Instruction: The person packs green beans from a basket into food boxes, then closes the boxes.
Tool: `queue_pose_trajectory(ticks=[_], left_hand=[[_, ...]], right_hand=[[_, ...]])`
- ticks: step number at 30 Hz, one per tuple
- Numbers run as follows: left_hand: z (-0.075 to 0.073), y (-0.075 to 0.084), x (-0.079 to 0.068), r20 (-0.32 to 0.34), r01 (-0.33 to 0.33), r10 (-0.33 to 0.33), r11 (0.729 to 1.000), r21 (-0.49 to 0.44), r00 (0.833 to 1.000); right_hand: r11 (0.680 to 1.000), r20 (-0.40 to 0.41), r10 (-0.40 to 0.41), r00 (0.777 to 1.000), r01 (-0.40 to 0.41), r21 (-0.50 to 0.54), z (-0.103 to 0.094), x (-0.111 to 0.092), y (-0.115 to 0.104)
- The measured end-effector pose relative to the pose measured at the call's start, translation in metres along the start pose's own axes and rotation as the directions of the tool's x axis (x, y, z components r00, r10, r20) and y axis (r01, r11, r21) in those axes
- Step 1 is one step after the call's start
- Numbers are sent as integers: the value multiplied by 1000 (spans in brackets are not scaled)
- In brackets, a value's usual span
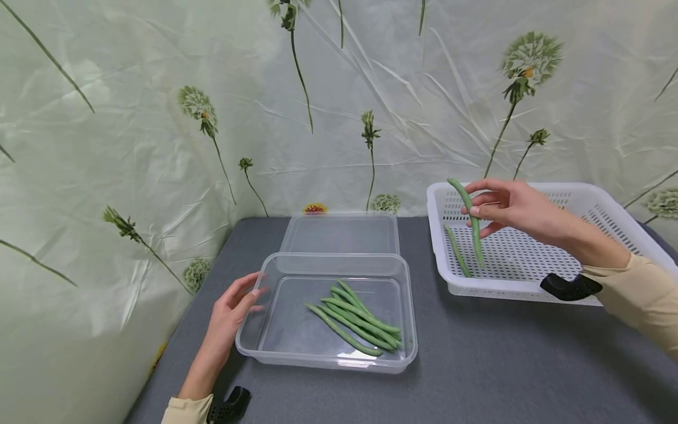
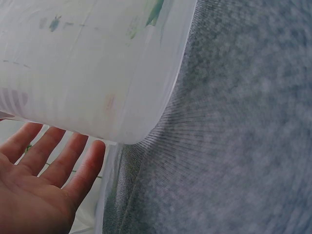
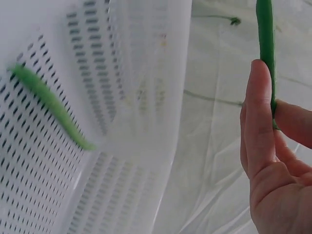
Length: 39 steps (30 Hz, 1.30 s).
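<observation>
My right hand pinches a green bean between thumb and fingers, above the left part of a white perforated basket. One more bean lies in that basket, also seen as a curved green bean in the right wrist view. My left hand is at the left side of a clear plastic container. In the left wrist view its fingers reach out nearly straight, fingertips right at the container wall. Several green beans lie bunched in the container's right half.
Behind the container lies a clear flat lid. Dark grey cloth covers the table. A pale flower-printed sheet hangs behind and to the left. Black wrist straps are worn on both arms.
</observation>
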<state>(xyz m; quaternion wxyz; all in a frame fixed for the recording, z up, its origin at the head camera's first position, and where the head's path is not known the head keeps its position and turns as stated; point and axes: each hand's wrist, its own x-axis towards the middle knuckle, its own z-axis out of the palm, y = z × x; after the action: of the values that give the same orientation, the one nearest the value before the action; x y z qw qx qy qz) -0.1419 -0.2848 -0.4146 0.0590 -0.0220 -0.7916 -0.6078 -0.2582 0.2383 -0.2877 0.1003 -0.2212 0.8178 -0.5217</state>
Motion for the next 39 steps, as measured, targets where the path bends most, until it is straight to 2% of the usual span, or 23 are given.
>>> queue_pose_trajectory(ticks=[6,9,16,21,29,39], left_hand=[[0,0,1,0,3,-3,1000,5,1000],[0,0,0,2,2,-2,1000,6,1000],[1,0,0,-5,4,-4,1000,6,1000],[1,-1,1,-1,-5,5,1000,6,1000],[1,1,0,-2,-5,5,1000,4,1000],[0,1,0,1,1,-1,1000,2,1000]], right_hand=[[995,11,-89,996,89,44,19,-7,-9],[991,-8,-114,993,114,76,30,-9,-14],[974,-115,-189,975,201,108,60,-12,-20],[957,-148,-242,959,261,124,83,-12,-24],[933,-145,-317,937,336,131,117,-7,-25],[932,-63,-322,945,327,157,157,1,-24]])
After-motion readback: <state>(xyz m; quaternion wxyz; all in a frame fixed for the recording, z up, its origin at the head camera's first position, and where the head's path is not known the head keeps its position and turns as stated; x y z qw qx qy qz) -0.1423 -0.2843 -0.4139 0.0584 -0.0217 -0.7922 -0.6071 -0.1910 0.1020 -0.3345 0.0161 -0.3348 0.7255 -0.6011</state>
